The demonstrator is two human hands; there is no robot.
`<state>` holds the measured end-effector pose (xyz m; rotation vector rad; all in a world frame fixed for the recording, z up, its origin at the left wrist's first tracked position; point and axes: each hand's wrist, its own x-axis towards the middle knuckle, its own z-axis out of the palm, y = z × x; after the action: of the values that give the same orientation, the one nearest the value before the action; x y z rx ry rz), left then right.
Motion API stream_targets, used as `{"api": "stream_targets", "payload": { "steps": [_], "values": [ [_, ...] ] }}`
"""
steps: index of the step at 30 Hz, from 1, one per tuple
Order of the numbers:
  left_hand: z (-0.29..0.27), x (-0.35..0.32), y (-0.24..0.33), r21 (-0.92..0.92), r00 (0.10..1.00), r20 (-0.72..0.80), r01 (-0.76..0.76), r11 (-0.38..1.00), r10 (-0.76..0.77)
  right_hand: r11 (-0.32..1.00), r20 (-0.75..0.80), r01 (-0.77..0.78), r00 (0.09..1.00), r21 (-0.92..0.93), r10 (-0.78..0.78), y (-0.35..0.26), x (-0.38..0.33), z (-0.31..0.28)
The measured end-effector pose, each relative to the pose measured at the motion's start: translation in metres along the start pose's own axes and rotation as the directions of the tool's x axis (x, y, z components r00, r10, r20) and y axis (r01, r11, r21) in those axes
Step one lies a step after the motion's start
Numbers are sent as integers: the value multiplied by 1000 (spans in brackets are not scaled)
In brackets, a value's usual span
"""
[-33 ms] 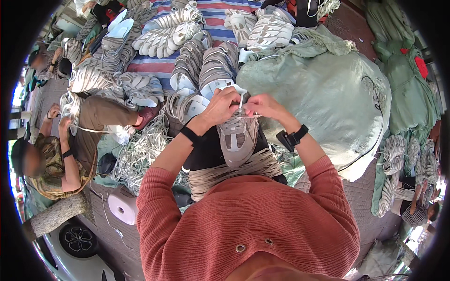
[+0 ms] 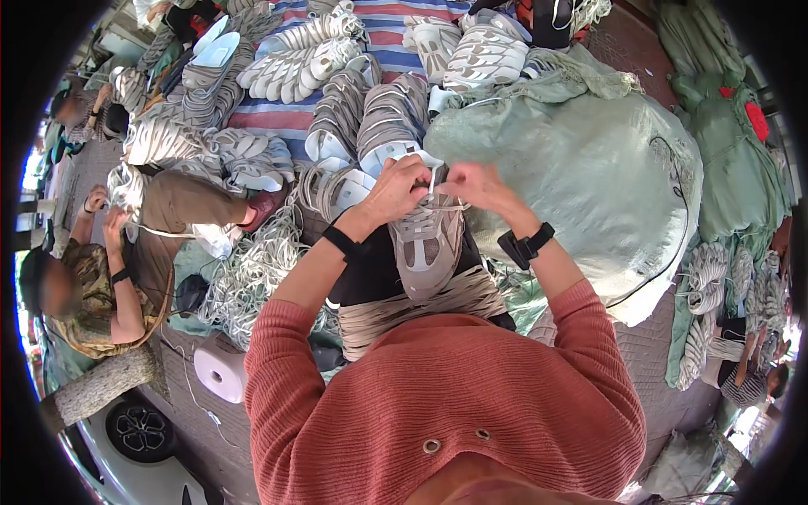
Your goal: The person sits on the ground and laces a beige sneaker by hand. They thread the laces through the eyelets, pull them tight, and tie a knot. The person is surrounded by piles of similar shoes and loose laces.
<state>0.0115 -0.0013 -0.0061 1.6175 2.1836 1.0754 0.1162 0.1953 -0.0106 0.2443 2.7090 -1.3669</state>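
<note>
Lying on the person's lap, toe nearest the body, is a grey shoe upper, resting over a band of pale laces. The left hand pinches at its laced throat; the right hand is blurred, fingers curled, and I cannot tell whether they grip anything. Both hands partly hide the upper's far end. Leftward, beyond a white roll, sprawls a lace heap. Just past the right forearm bulges a green sack; ahead, stacked uppers crowd the striped sheet's near edge.
</note>
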Motion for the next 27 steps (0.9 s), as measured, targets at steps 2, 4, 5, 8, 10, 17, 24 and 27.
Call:
{"api": "stream_targets", "payload": {
  "steps": [2, 4, 5, 8, 10, 17, 24, 27],
  "values": [
    [2, 0, -4, -50, 999, 0, 33, 998, -33, 977, -109, 126, 983, -171, -146, -5, 2, -5],
    [5, 1, -7, -60, 998, -2, 57, 997, -58, 978, -97, 196, 977, 73, -189, -11, 4, -3],
    [5, 1, -9, -65, 998, -4, 70, 995, -70, 962, -81, 240, 970, 131, -231, -11, 7, -2],
    [-2, 5, -7, 30, 998, -23, -52, 998, 53, 924, -10, 382, 924, -15, -382, 6, 12, 0],
    [-20, 5, -11, 199, 982, -111, -128, 971, 153, 916, -19, 400, 916, -42, -401, 9, 11, 3],
    [-213, -79, -120, 409, 620, -785, 507, 759, 9, 942, 26, 326, 945, -75, -325, -3, 5, 0],
    [-229, -145, -119, 136, 492, -854, 522, 842, -168, 875, -36, 394, 907, -280, -420, -16, 2, -7],
    [-209, -165, -129, -290, 321, -847, 390, 874, -424, 796, 62, 513, 850, -322, -523, -46, 3, -21]
  ]
}}
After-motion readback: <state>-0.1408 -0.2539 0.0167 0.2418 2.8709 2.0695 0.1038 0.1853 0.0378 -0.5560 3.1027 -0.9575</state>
